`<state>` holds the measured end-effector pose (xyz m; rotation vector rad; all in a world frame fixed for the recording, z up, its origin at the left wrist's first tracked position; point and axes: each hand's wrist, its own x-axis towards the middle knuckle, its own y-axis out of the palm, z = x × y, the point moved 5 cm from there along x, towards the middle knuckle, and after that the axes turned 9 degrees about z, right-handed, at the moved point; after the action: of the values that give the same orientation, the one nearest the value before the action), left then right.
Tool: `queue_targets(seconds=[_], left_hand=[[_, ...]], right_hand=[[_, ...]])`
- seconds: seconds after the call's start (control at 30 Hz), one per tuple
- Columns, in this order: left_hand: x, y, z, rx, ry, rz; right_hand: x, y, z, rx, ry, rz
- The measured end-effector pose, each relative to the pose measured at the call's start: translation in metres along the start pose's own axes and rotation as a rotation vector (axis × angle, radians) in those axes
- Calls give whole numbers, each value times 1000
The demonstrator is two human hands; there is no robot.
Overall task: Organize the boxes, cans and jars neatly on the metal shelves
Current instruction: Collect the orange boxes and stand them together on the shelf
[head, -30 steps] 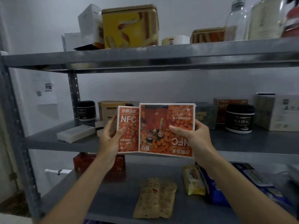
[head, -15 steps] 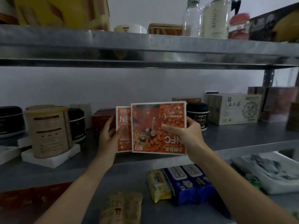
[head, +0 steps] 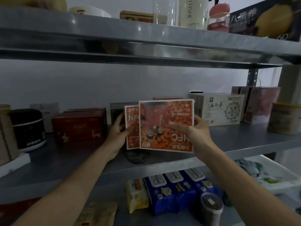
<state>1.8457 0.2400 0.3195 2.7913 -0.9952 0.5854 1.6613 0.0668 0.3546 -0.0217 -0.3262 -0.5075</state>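
I hold two flat orange NFC boxes upright over the middle metal shelf [head: 244,141]. My right hand [head: 193,132] grips the front box [head: 162,121] by its right edge; its print is upside down. Partly hidden behind it is the second orange box [head: 131,128], which my left hand [head: 118,134] holds by its left edge. Both boxes hang just above the shelf, between a dark red box [head: 79,124] on the left and a white box [head: 219,110] on the right.
Left on the middle shelf stand a black jar [head: 28,128] and a tan can [head: 6,134]; right, a reddish box [head: 260,103] and a tin [head: 285,118]. The top shelf [head: 146,36] carries glass jars and a black box. Blue packets [head: 177,191] lie below.
The view has swung right along the shelves and closer. Both hands carried the two orange boxes forward, deeper over the middle shelf, toward the gap between the red and white boxes.
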Motion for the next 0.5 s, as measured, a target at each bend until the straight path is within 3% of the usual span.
queue_targets(seconds=[0.3,0.5], left_hand=[[-5,10,2,183,19,-121],[-11,2,-21,239,157,-282]], right_hand=[[39,-38,13,-174,-23,196],[44,-34,15,-241,-17,306]])
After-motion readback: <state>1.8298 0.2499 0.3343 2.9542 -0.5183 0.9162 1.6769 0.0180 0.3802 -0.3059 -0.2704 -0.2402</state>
